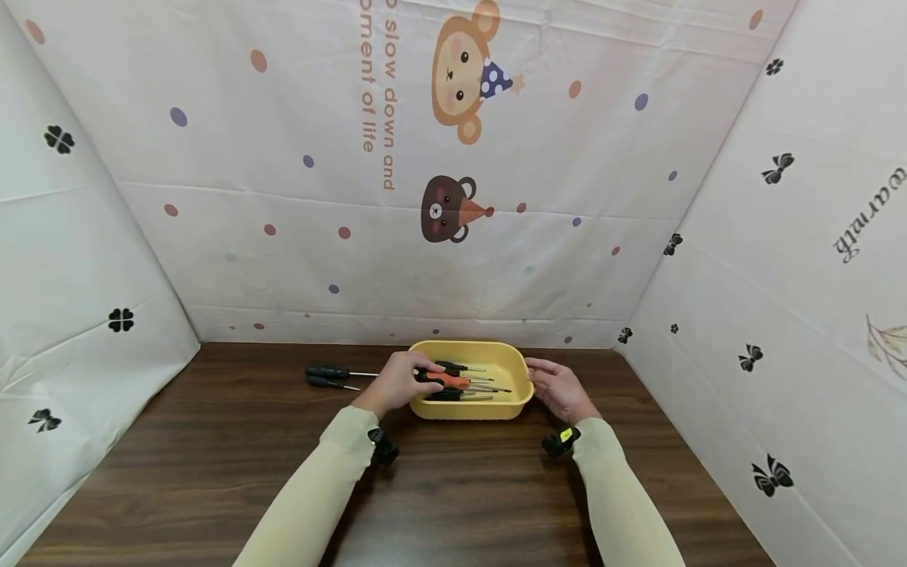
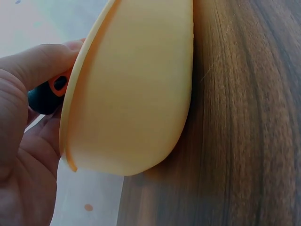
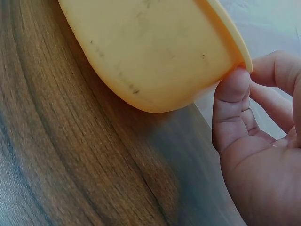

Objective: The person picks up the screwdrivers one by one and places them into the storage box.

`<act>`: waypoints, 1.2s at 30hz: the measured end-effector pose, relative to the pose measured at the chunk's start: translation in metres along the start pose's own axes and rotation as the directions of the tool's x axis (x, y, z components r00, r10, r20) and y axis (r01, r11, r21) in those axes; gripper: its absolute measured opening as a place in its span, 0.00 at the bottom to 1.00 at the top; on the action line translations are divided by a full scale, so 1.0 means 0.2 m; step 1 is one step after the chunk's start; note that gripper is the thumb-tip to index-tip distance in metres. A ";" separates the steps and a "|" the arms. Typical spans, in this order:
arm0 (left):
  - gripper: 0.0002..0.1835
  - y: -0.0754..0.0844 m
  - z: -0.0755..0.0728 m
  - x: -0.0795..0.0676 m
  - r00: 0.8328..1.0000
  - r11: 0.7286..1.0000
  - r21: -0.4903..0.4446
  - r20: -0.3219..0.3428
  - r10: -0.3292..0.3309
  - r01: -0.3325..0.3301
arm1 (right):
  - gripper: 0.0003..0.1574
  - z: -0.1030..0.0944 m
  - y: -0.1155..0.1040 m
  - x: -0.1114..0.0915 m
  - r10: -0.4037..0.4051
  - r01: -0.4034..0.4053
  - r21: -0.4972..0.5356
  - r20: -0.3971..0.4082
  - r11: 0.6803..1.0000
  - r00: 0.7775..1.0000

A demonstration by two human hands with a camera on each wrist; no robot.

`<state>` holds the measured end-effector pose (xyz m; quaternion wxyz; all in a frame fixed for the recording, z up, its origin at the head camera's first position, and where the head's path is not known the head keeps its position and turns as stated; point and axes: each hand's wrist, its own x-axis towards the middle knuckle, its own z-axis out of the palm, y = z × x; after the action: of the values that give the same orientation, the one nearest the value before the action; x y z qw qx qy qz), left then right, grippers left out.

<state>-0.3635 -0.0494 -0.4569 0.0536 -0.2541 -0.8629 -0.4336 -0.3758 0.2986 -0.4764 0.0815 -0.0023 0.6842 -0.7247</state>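
Observation:
A yellow plastic basin [image 1: 471, 411] stands on the table near the back wall, with several black-handled screwdrivers [image 1: 453, 396] lying inside. Over its left side my left hand [image 1: 397, 383] grips a screwdriver with an orange and black handle [image 1: 456, 381]; in the left wrist view the basin's wall hides most of this handle [image 2: 60, 84]. At the basin's right end, my right hand [image 1: 560, 391] pinches the rim between thumb and fingers, as the right wrist view shows with the thumb [image 3: 231, 94] under the lip.
Two more black-handled screwdrivers [image 1: 327, 371] lie on the brown wooden table [image 1: 453, 488], left of the basin. Printed white cloth walls [image 1: 354, 260] close off the back and both sides.

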 end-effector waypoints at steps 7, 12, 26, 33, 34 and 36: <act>0.13 0.01 0.02 0.01 0.999 0.996 0.084 0.004 0.032 -0.032 | 0.33 0.00 0.00 0.01 -0.004 0.004 -0.003 0.001 1.000 1.000; 0.12 0.01 0.04 0.02 0.999 0.991 0.122 0.025 0.044 -0.047 | 0.33 -0.01 0.00 0.00 0.004 -0.004 -0.015 -0.009 1.000 1.000; 0.06 0.06 0.07 0.08 0.986 0.944 0.322 0.165 0.020 -0.073 | 0.35 0.00 -0.01 -0.01 0.006 -0.006 0.015 0.007 1.000 1.000; 0.05 0.07 0.08 0.09 0.983 0.914 0.400 0.182 -0.015 -0.060 | 0.34 0.00 0.00 0.00 0.005 -0.005 0.009 -0.003 1.000 1.000; 0.05 0.07 0.09 0.09 0.982 0.911 0.410 0.186 -0.023 -0.056 | 0.34 0.00 0.00 0.00 0.006 -0.006 0.013 -0.005 1.000 1.000; 0.05 0.07 0.09 0.10 0.980 0.907 0.418 0.196 -0.034 -0.052 | 0.33 0.00 0.00 0.00 0.006 -0.006 0.017 -0.010 1.000 1.000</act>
<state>-0.3705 -0.0212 -0.4508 0.0224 -0.2826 -0.9358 -0.2097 -0.3765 0.2990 -0.4760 0.0802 0.0042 0.6784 -0.7303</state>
